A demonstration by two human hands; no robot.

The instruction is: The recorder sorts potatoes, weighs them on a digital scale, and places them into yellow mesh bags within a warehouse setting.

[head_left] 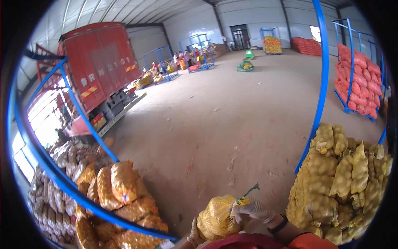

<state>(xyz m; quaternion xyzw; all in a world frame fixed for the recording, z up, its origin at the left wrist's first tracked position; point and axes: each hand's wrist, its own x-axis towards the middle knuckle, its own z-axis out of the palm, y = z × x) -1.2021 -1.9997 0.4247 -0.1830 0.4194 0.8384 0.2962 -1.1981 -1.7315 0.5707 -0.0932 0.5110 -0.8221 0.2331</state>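
Note:
A bulging yellow mesh bag (pixel 217 218) of round produce, perhaps potatoes, is held upright close to my body at the bottom of the view. My right hand (pixel 255 211), in a pale glove, is closed around its gathered neck. A dark green tie (pixel 251 189) sticks up from that neck. Against the bag's lower left side presses my left hand (pixel 194 235), also gloved, with its fingers partly hidden behind the bag. To my right is a tall stack of similar yellow mesh bags (pixel 319 182).
Orange mesh sacks (pixel 124 182) and purplish sacks (pixel 49 195) are piled at left behind a blue metal frame (pixel 78 195). A blue post (pixel 321 91) rises at right. Beyond the concrete floor (pixel 199 133) stand a red truck (pixel 99 62), red sacks (pixel 360 81) and several people (pixel 182 60).

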